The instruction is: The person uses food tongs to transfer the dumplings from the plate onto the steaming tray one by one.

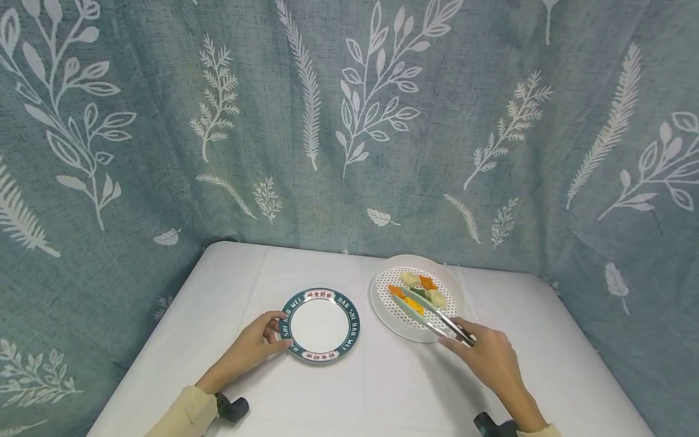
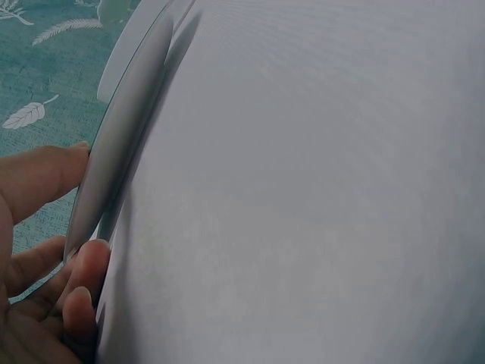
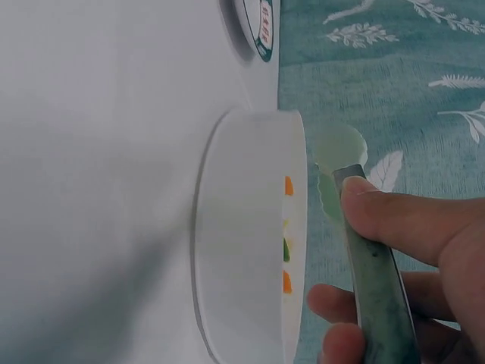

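A white plate [image 1: 319,326] with a dark green lettered rim lies on the white cloth, left of the middle. My left hand [image 1: 256,343] holds its left edge; in the left wrist view the fingertips [image 2: 91,262] curl at the plate's side [image 2: 125,121]. My right hand [image 1: 486,355] grips metal tongs [image 1: 449,325] with pale green tips. These tips stand apart above a round white perforated basket [image 1: 390,315], and in the right wrist view they hover beyond its rim. Orange, yellow, green and cream food pieces [image 1: 411,278] sit inside the basket. Between the tips nothing is visibly held.
The white-covered table [image 1: 360,388] carries the plate and, to its right, the basket. A blue-green curtain [image 1: 349,200] with white leaf prints hangs behind and along both sides. Dark devices [image 1: 232,408] are strapped at both wrists.
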`<state>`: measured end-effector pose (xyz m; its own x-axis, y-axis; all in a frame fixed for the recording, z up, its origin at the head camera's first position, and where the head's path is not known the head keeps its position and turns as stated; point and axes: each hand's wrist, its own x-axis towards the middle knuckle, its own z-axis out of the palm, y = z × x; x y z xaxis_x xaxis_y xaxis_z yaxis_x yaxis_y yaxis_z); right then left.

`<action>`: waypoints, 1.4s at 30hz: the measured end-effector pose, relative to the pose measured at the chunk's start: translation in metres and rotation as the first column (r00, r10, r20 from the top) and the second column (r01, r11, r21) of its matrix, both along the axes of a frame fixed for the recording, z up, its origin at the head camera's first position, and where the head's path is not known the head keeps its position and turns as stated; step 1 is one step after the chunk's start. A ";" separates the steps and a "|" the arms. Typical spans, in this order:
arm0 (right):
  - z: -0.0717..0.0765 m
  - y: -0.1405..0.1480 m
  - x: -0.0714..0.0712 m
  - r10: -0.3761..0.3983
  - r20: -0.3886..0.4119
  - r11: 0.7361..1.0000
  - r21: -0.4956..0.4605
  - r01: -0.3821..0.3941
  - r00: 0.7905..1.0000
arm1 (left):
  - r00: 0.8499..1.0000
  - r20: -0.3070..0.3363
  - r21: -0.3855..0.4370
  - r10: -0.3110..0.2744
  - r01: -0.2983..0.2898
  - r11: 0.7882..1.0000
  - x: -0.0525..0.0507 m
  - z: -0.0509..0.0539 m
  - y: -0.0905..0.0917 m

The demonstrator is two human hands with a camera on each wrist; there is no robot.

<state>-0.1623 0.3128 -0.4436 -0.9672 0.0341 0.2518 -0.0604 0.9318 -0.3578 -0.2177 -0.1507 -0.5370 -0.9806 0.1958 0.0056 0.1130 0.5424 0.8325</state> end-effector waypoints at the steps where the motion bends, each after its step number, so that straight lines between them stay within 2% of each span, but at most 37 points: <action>1: -0.002 -0.002 0.000 0.005 0.000 1.000 -0.001 -0.005 1.000 | 1.000 0.001 0.000 0.000 0.000 1.000 0.000 0.000 0.000; 20: -0.025 -0.043 0.004 0.103 0.016 0.993 -0.063 -0.102 0.995 | 1.000 -0.011 0.010 0.003 -0.003 1.000 0.000 -0.003 0.001; 29: -0.040 -0.055 0.008 0.169 -0.033 0.979 -0.107 -0.171 0.985 | 1.000 -0.011 0.004 0.007 -0.007 1.000 0.001 -0.005 0.002; 35: -0.052 -0.062 0.011 0.175 0.007 0.977 -0.126 -0.173 0.984 | 1.000 -0.012 -0.006 -0.005 0.005 1.000 0.000 -0.004 0.002; 42: -0.061 -0.069 0.013 0.199 -0.009 0.968 -0.157 -0.198 0.980 | 1.000 -0.019 -0.004 -0.003 0.003 1.000 0.000 -0.003 0.001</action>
<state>-0.1496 0.2433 -0.5043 -0.9603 -0.1203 0.2519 -0.2354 0.8342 -0.4988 -0.2178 -0.1499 -0.5405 -0.9798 0.1988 0.0234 0.1304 0.5451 0.8282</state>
